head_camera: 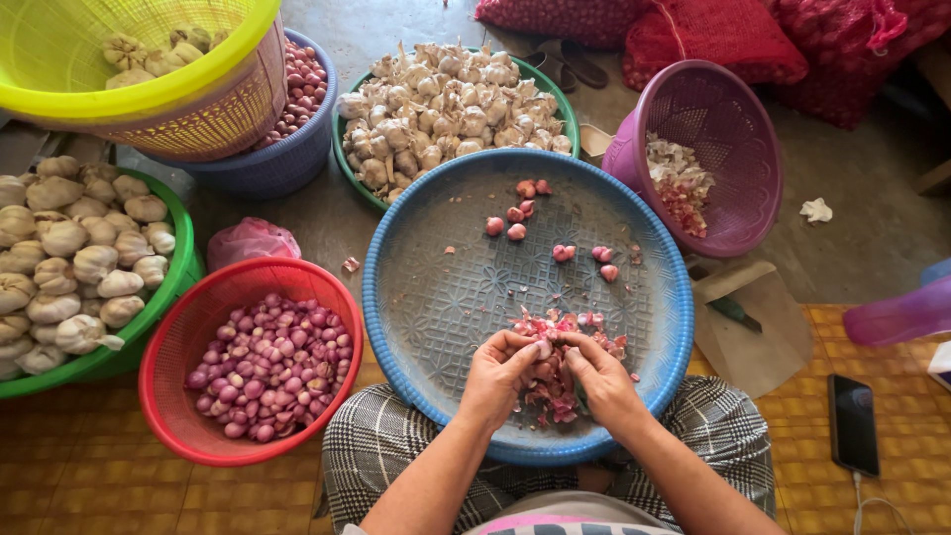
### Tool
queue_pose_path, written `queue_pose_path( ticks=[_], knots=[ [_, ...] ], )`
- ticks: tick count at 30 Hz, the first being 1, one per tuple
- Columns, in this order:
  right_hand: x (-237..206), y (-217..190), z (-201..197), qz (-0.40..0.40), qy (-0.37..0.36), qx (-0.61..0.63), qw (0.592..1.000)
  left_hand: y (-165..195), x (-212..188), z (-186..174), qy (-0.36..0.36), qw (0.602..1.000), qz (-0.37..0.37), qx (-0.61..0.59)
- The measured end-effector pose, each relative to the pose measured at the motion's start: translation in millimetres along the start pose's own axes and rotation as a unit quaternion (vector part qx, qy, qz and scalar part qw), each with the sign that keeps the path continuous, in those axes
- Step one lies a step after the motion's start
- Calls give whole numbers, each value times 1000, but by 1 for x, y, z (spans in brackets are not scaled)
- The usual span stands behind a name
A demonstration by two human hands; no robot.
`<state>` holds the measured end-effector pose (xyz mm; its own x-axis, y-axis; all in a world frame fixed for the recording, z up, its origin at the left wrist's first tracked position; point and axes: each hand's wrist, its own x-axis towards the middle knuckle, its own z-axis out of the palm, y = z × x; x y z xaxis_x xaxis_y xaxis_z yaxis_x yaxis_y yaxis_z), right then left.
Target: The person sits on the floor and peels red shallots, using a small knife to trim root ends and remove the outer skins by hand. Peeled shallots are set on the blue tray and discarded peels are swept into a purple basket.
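Observation:
A wide blue woven tray (426,297) rests on my lap. My left hand (498,374) and my right hand (599,378) meet over a heap of pink peels (555,381) at its near edge, their fingers pinching one small pale clove (544,349) between them. Several peeled pink cloves (563,253) lie scattered across the far half of the tray.
A red basket (178,347) of purple cloves stands at the left. Green tubs of garlic bulbs (451,109) (69,258), a blue basket (297,149), a yellow basket (149,94), a purple basket (733,149) of skins and red net sacks (713,35) ring the tray. A phone (853,424) lies at the right.

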<state>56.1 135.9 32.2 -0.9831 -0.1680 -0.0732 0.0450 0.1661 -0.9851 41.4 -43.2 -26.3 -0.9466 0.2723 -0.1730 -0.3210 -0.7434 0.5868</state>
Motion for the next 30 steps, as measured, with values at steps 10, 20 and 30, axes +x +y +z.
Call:
queue_pose_path(
  ticks=[10,20,30],
  knots=[
    [-1,1,-5,24,-33,-5,999,2,-1,4,1,999,14,39],
    [0,0,-8,25,-49,34,998,5,-3,6,3,996,27,88],
    [-1,-15,-8,35,-41,28,998,4,-2,4,-8,997,36,71]
  ],
)
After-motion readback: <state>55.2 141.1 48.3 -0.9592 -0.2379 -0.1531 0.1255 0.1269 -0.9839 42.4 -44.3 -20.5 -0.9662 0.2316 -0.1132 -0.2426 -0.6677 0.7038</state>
